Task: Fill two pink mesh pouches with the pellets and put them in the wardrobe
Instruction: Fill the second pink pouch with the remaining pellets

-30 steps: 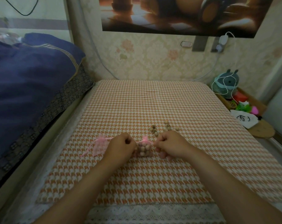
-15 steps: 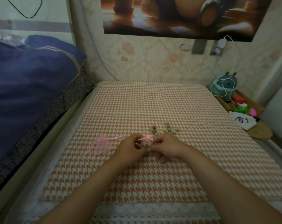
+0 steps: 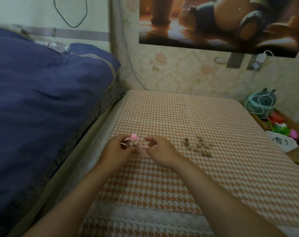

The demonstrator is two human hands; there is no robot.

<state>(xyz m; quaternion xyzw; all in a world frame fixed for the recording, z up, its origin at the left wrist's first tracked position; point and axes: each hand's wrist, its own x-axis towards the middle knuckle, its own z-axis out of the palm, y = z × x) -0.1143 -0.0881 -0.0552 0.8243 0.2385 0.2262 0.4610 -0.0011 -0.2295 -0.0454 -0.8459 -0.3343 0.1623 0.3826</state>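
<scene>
1. Grips a small pink mesh pouch (image 3: 134, 145) in the left hand (image 3: 117, 150), over the left part of the orange-and-white houndstooth cloth (image 3: 179, 117), about midway between its near and far edges.
2. Curls the left fingers and thumb round the pouch's left side, up by its gathered pink neck.
3. Shows round tan pellets (image 3: 136, 144) packed inside the mesh, bulging just right of the left fingertips.
4. Holds the right hand (image 3: 162, 150) just to the right of the pouch, forefinger and thumb bent toward each other, the other fingers loosely curled behind.
5. Trails a thin pink ribbon drawstring (image 3: 143, 146) from the pouch rightward to the gap between that forefinger and thumb. Cannot tell whether the ribbon is pinched there or merely lies beside the fingertips: too blurred.
6. Has a loose scatter (image 3: 198, 146) of the same pellets lying on the cloth, to the right of the right hand and apart from both hands.
7. Borders on a dark blue quilt (image 3: 42, 100) heaped along the left.
8. Ends, on the far side, at a floral-papered wall (image 3: 179, 74) with a dark poster (image 3: 213, 23) above.
9. Keeps a teal plush toy (image 3: 263, 101), draped with a white cable (image 3: 255, 106), at the far right, beyond the cloth's edge.
</scene>
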